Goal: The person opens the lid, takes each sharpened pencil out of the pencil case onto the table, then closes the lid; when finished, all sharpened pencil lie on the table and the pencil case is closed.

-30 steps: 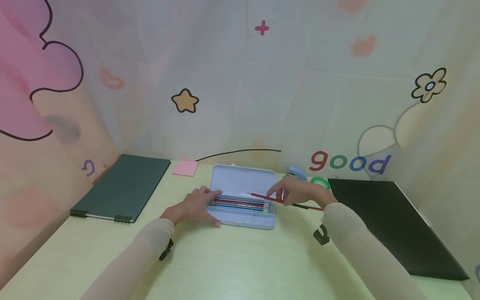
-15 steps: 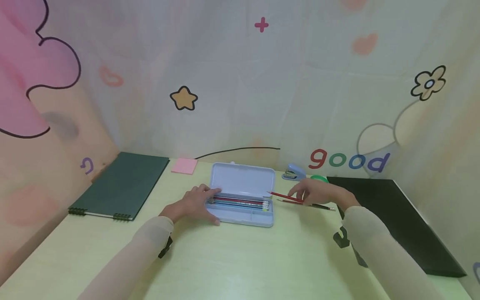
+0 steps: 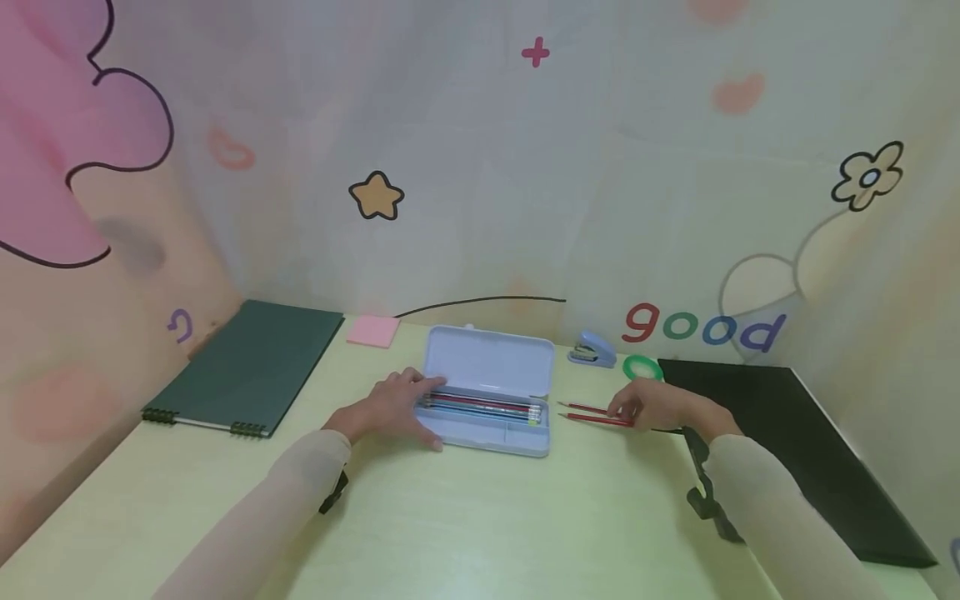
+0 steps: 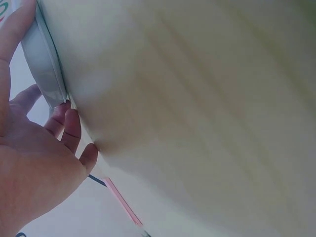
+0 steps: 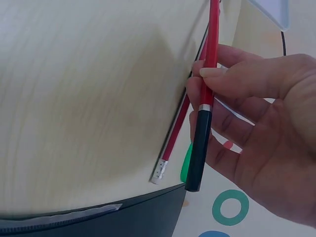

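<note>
Right hand [image 3: 660, 406] has moved from case [image 3: 487, 392] to desk, pinching red pencil [image 3: 596, 418] beside second pencil [image 3: 581, 407] | left hand [image 3: 390, 408] flat, steadies case | pencil out.

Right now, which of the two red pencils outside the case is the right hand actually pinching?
The right hand pinches the red pencil with the black end; the other red pencil, with a silver ferrule and eraser, lies loose on the table beside it.

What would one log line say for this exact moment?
left hand: rests on open pencil case | right hand: pinches red pencil | second red pencil: on desk
</note>
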Demonstrator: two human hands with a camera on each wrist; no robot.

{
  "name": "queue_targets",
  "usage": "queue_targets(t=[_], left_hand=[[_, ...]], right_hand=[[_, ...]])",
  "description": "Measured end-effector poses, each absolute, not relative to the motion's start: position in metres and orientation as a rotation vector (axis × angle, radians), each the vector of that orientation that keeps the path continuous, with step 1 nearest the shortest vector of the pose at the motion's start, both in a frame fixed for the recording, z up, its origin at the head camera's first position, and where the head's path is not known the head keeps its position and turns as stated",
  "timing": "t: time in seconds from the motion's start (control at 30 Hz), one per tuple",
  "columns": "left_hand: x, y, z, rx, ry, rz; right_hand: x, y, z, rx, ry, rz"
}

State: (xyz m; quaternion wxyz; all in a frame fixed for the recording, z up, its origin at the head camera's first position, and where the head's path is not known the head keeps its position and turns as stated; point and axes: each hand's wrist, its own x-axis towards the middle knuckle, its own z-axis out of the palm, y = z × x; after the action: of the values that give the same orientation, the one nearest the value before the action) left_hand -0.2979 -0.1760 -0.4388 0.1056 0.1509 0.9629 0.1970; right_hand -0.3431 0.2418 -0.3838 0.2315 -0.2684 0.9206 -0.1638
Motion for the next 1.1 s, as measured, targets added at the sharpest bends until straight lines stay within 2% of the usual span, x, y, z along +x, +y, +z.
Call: queue_targets(t=[0.23, 0.43, 1.1], left_hand=[[-0.298, -0.175, -0.437, 0.463, 2.842, 0.550], [-0.297, -0.175, -0.437, 0.461, 2.840, 0.556], [-0.297, -0.174, -0.434, 0.452, 2.833, 0.574]], right_hand=[[-0.342, 0.243, -0.394, -0.765, 2.577, -0.468], [-0.339, 0.242, -0.402, -0.645, 2.638, -0.491], [-0.340, 0.239, -0.398, -0.638, 2.762, -0.374]])
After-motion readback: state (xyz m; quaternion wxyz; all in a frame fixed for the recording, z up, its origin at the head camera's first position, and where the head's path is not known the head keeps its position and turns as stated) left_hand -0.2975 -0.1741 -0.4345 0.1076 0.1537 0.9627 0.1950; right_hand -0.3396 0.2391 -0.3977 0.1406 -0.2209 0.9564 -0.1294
